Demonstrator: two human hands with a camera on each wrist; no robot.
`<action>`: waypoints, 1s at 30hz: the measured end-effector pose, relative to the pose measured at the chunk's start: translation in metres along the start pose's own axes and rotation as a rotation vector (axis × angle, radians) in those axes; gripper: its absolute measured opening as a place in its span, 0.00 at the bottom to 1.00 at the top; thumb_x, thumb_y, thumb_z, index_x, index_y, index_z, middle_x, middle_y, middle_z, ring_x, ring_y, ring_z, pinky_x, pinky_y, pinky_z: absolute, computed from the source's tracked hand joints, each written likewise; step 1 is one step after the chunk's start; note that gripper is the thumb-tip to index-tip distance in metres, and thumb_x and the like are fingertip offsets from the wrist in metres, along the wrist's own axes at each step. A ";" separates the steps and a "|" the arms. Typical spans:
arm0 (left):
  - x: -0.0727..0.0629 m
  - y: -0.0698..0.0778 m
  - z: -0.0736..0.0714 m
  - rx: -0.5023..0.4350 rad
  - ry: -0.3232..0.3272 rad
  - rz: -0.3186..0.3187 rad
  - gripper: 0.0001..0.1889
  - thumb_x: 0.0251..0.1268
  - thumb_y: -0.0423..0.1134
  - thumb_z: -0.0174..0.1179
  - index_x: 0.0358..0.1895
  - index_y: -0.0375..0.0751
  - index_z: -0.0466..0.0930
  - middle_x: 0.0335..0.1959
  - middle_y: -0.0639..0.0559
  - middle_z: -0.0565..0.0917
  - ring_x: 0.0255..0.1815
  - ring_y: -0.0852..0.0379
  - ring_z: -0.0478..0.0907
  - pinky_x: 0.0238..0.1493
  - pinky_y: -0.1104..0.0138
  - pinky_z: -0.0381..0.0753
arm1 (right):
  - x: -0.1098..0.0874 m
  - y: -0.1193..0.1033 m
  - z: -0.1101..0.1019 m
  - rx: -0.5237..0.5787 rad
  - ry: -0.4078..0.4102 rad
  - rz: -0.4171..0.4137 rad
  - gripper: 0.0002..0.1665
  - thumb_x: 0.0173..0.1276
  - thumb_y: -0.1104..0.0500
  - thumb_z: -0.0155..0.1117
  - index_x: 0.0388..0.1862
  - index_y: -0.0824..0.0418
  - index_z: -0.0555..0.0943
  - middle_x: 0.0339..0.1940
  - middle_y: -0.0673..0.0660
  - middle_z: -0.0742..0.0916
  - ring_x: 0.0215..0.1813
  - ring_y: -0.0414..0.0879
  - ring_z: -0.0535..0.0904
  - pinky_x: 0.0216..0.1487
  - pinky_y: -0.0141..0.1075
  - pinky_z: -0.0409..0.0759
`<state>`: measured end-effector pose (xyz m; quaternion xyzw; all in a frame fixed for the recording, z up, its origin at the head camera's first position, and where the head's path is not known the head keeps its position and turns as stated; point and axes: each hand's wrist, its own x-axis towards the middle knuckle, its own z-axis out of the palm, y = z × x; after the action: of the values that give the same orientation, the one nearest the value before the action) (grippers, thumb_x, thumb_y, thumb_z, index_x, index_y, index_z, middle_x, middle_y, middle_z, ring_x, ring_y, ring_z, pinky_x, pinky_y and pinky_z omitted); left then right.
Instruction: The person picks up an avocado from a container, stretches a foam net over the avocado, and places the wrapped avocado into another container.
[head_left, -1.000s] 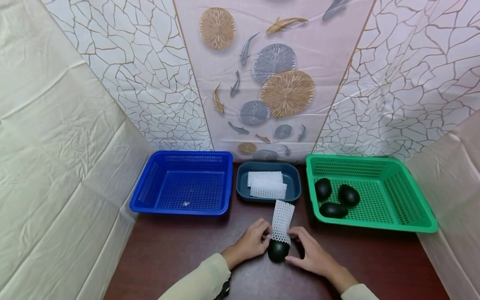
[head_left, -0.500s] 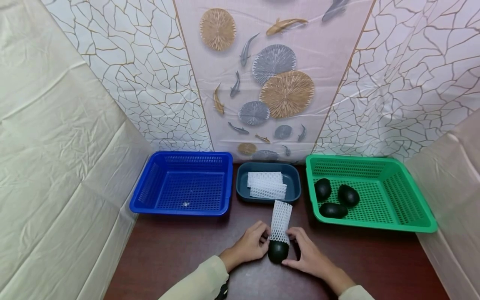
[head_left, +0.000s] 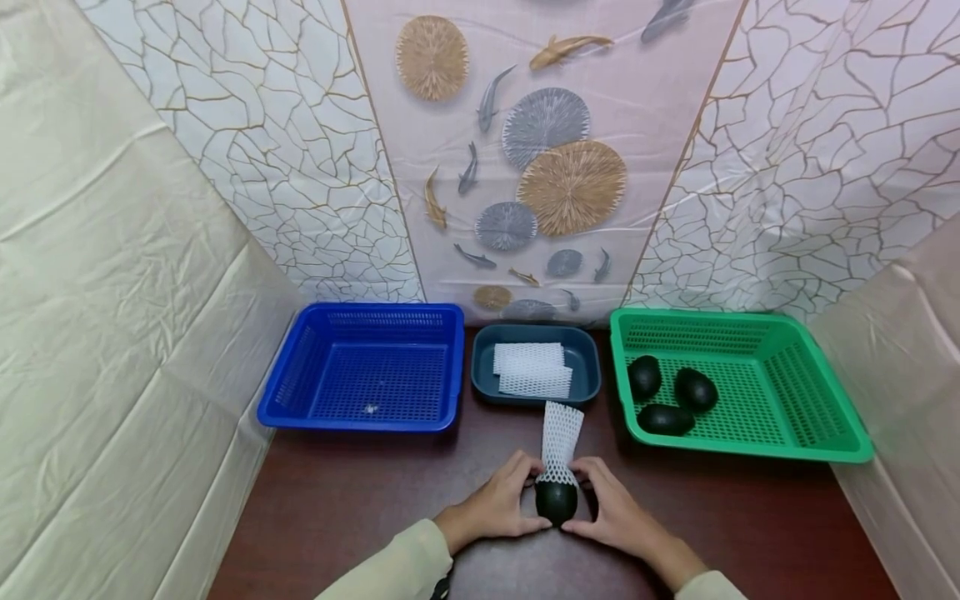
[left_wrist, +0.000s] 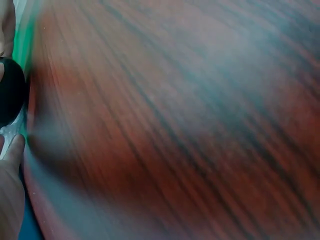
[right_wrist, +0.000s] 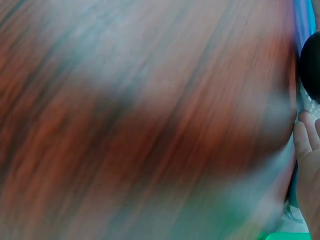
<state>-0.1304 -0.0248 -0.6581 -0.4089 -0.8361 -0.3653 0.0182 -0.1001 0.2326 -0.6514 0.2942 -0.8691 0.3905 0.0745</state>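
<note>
A dark avocado (head_left: 557, 505) lies on the table, its far end inside a white foam net sleeve (head_left: 561, 432). The rest of the sleeve stretches away, narrow and slack, toward the small tray. From the left my left hand (head_left: 497, 502) holds the avocado, thumb at its near end and fingers by the net's edge. My right hand (head_left: 621, 515) mirrors it from the right, with the thumb also low on the fruit. Only at the left edge of the left wrist view does the avocado (left_wrist: 11, 95) show; the right wrist view catches it at its right edge.
A blue basket (head_left: 360, 423) stands at the back left. Behind the sleeve sits a small dark teal tray (head_left: 483, 385) with white foam nets (head_left: 536, 382) in it. At the back right, a green basket (head_left: 795, 450) holds three dark avocados (head_left: 696, 390).
The left thumb has moved from the net's edge down to the avocado's near end, and the left fingers have spread along its side. The right hand has barely shifted.
</note>
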 end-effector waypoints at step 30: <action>0.005 -0.007 0.008 0.004 0.261 0.035 0.23 0.54 0.38 0.80 0.48 0.40 0.75 0.42 0.52 0.75 0.38 0.62 0.81 0.42 0.80 0.81 | 0.019 0.002 0.005 0.052 0.171 0.007 0.36 0.45 0.69 0.87 0.52 0.69 0.76 0.42 0.60 0.80 0.35 0.47 0.81 0.34 0.34 0.84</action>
<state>-0.1369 -0.0189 -0.6669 -0.3724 -0.8200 -0.4134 0.1342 -0.1165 0.2218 -0.6491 0.2588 -0.8503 0.4366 0.1394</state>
